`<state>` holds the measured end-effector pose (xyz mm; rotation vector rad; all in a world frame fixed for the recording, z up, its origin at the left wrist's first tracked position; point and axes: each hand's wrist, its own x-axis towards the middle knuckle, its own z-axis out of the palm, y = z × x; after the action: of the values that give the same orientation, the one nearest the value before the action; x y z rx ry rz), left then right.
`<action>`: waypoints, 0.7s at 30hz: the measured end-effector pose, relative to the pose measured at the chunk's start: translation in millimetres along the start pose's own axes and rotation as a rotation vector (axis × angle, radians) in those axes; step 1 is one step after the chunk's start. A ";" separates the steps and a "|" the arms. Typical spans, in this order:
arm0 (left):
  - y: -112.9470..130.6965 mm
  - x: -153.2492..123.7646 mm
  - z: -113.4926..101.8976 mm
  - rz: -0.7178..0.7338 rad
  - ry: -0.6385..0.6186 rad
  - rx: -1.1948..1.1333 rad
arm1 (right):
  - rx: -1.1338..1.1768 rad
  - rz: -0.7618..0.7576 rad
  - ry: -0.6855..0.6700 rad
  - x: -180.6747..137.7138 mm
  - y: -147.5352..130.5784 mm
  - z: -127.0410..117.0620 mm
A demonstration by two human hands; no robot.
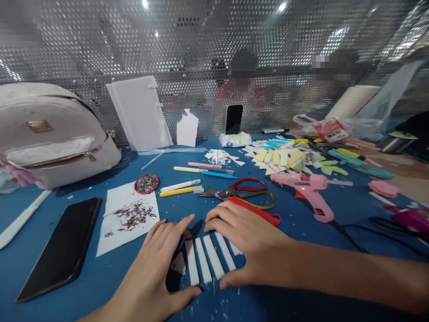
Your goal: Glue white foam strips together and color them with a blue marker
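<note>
Several white strips (213, 258) lie side by side on the blue table, between my two hands. My left hand (164, 255) is at their left end, thumb apart from the fingers, its thumb tip near the bottom of the leftmost strip. Over the right side of the row rests my right hand (246, 237), fingers and thumb apart, partly covering the rightmost strips. Neither hand grips anything. A small whitish piece (178, 264) lies by my left palm. Just beyond my right hand are a red case (264, 213) and scissors (228, 192).
Left are a black phone (60, 246), a paper sheet (109, 223) with glitter, and a white backpack (63, 134). Markers (181, 184) lie ahead. A pink glue gun (310, 185), its indicator lit and cable trailing, lies right, before piled paper scraps (284, 156). Perforated metal stands behind.
</note>
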<state>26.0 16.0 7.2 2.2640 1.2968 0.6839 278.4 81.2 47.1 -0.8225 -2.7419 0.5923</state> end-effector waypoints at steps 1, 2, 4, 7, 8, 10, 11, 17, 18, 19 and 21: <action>0.1 -0.1 -0.2 -0.004 -0.002 0.001 | -0.007 0.012 -0.002 -1.5 0.8 -1.9; 0.1 -0.1 -0.3 -0.003 0.000 0.002 | -0.016 0.027 -0.002 -3.1 1.6 -3.7; -0.2 0.4 0.0 0.004 0.004 0.002 | -0.032 0.052 -0.003 -6.4 3.1 -6.4; -1.0 1.0 1.1 0.007 0.005 0.002 | -0.043 0.066 -0.005 -10.1 4.5 -7.4; -1.3 0.9 1.4 0.006 0.005 0.001 | -0.042 0.068 -0.004 -10.7 4.7 -7.1; -1.7 0.4 1.8 0.005 0.007 -0.004 | -0.037 0.068 0.005 -10.6 4.6 -6.4; -1.7 0.1 1.8 0.004 0.008 -0.006 | -0.035 0.067 0.006 -10.1 4.4 -6.2; -0.6 -0.8 1.0 -0.004 0.004 0.006 | -0.015 0.080 -0.041 -5.6 1.8 -7.7; -0.4 -0.9 1.0 -0.001 0.004 0.006 | -0.011 0.083 -0.044 -5.3 1.4 -7.7; -0.1 -1.1 1.1 0.000 0.005 0.007 | -0.006 0.085 -0.046 -5.2 1.2 -7.5; 0.2 -1.6 1.0 0.000 0.008 0.008 | -0.001 0.090 -0.050 -5.6 1.1 -7.1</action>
<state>26.0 14.4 6.2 2.2702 1.3051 0.6895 285.7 81.1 52.5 -0.9477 -2.7616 0.6368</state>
